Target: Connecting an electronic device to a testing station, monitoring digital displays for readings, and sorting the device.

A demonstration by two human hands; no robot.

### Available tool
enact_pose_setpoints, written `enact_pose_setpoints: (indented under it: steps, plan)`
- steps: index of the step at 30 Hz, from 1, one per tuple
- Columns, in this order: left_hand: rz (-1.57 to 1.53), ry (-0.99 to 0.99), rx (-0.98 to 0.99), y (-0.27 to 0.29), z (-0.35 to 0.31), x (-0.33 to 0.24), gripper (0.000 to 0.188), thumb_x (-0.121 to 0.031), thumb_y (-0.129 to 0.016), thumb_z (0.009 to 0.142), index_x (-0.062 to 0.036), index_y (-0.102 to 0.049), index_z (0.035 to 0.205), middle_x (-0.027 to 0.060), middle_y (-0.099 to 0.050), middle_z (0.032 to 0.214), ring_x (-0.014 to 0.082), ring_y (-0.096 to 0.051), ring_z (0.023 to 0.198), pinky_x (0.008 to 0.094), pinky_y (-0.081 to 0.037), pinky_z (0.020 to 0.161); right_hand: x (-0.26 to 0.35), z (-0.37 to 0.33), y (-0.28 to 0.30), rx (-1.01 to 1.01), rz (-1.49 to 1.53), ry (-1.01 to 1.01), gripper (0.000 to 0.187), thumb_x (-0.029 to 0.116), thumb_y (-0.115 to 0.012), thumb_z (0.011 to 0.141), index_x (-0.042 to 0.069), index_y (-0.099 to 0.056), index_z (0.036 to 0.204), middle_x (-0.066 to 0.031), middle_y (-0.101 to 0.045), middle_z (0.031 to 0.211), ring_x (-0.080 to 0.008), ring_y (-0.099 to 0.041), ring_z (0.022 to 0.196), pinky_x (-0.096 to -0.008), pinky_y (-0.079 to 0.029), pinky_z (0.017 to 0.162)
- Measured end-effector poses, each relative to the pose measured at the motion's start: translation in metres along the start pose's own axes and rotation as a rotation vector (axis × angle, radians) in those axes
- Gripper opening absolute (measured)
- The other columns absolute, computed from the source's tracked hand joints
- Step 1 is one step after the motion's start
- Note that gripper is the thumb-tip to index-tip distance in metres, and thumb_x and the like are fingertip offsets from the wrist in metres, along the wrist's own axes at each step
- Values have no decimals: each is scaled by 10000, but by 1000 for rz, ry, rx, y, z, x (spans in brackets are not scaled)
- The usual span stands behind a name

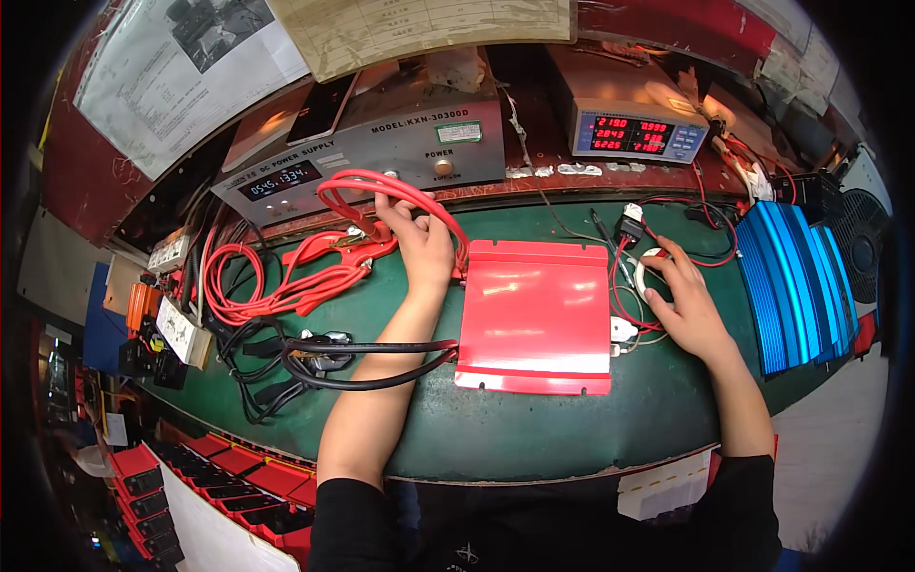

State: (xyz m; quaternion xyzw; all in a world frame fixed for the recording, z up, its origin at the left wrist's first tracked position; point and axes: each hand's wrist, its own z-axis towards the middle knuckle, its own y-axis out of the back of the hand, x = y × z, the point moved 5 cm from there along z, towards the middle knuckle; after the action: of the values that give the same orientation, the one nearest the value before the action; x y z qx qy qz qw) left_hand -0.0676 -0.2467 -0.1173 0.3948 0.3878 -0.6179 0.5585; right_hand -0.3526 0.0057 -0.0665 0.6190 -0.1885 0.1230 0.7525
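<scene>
A flat red metal case lies on the green bench top. Thick red cables and black cables run from its left side. My left hand reaches up beside the red cables, by the lower front of the grey power supply; the cables partly hide its fingertips, so its grip is unclear. Right of the case, the fingers and thumb of my right hand curve round a white ring-shaped piece. A small white plug sits at the case's right edge, among thin wires.
Red clamps, coiled red cable and black clamps lie left. A meter with red digits stands at the back. Blue finned housings stand right, near a black fan. Stacked red cases are below the bench at lower left.
</scene>
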Motion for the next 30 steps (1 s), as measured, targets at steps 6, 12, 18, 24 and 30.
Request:
enact_pose_setpoints:
  steps: [6,12,18,24,30]
  plan:
    - [-15,-21,-9,-1,0,1,695,18,-529,966,-114,-80,1481,129,-561,1154,141,-605,701,254,-508,635,0,0,0,4,-2,-8,413,174,-612,903,61,-534,1292,-205,-375,1522,-412,-405,1375,-455,-324,1128]
    - [-20,-25,-3,-1,0,-1,705,22,-526,965,-118,-74,1488,129,-561,1149,142,-601,698,261,-511,637,0,0,0,12,0,-10,408,180,-607,908,62,-532,1292,-209,-370,1527,-411,-398,1382,-454,-319,1132]
    - [-20,-17,-5,-1,0,-3,719,28,-525,963,-122,-67,1495,130,-561,1146,142,-599,695,261,-511,637,0,0,0,18,-2,-13,406,180,-606,911,62,-532,1292,-211,-367,1529,-404,-391,1392,-454,-313,1139]
    - [-21,0,-6,-2,-1,-5,698,29,-526,965,-122,-86,1486,129,-561,1144,143,-600,699,261,-513,636,1,1,1,18,-12,-6,410,174,-609,907,63,-534,1295,-206,-368,1530,-404,-396,1387,-448,-320,1134]
    - [-24,-1,-6,-2,-1,-5,697,25,-529,968,-123,-87,1486,128,-560,1150,144,-602,703,263,-515,638,0,0,1,21,-7,-11,415,168,-612,905,66,-537,1301,-193,-369,1533,-407,-403,1376,-443,-335,1121]
